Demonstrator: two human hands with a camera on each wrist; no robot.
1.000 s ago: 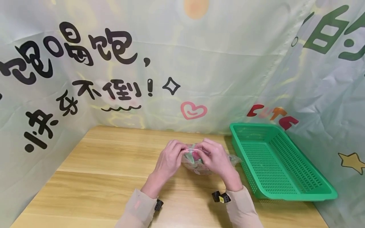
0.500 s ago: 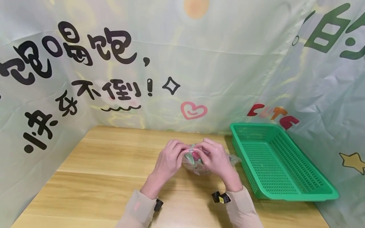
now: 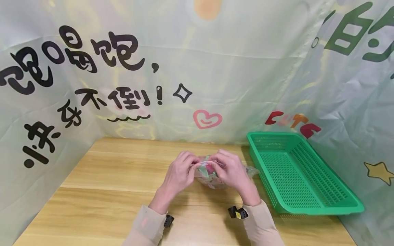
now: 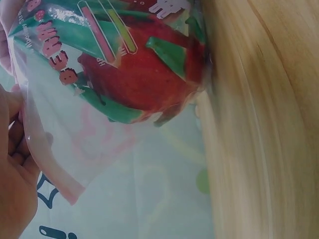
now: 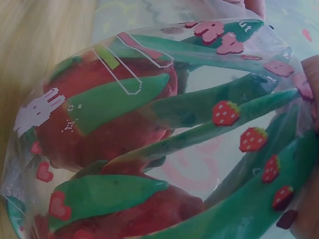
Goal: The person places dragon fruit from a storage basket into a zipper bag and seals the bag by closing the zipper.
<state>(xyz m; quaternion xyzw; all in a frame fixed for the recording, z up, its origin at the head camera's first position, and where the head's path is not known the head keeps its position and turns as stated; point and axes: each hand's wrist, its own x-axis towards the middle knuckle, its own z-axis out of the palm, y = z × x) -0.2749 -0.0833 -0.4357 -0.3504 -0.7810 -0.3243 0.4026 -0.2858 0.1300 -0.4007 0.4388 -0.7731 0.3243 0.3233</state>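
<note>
A clear plastic bag printed with strawberries, hearts and pink letters stands on the table in front of me. Inside it are red dragon fruits with long green scales; the left wrist view shows a dragon fruit through the film. My left hand pinches the bag's top edge on the left between thumb and fingers. On the right, my right hand pinches the same edge, the two sets of fingertips close together. Part of the bag is hidden behind the right hand.
A green plastic basket with perforated walls stands just right of the bag. Beneath everything is a wooden table. A printed cloth backdrop closes off the back and both sides.
Both hands keep their pinch on the bag's edge, with only slight finger movement. The head view has shifted a little.
</note>
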